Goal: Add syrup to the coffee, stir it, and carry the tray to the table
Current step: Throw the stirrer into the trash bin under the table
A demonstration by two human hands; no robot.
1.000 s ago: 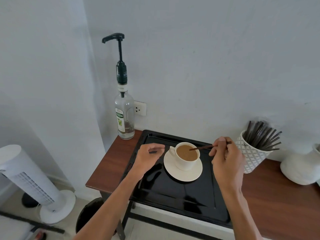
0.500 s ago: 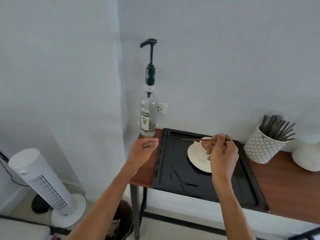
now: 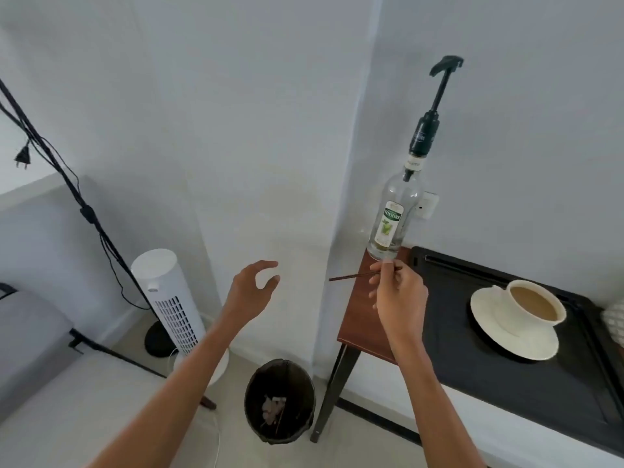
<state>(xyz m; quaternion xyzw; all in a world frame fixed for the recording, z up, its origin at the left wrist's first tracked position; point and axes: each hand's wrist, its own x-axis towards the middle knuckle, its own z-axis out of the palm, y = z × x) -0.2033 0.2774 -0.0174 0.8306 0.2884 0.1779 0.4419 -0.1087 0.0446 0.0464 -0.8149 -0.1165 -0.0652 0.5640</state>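
A white cup of milky coffee [image 3: 533, 304] stands on a white saucer [image 3: 520, 339] on the black tray [image 3: 506, 393], at the right on the wooden side table [image 3: 363, 319]. The clear syrup bottle [image 3: 391, 221] with its black pump stands at the table's left back corner. My right hand [image 3: 398, 298] pinches a thin brown stir stick [image 3: 351, 275] over the table's left edge, the stick pointing left. My left hand [image 3: 251, 292] hangs open in the air left of the table, holding nothing.
A black waste bin [image 3: 280, 400] with scraps inside stands on the floor left of the table leg. A white tower fan [image 3: 169, 298], a black stand with cables [image 3: 67, 184] and a grey couch edge [image 3: 23, 332] fill the left. A patterned pot edge [image 3: 616, 322] shows at far right.
The view has swung left. My right hand lifted the stick out of the coffee and carried it left past the tray to the table's edge. My left hand left the saucer and moved off the table.
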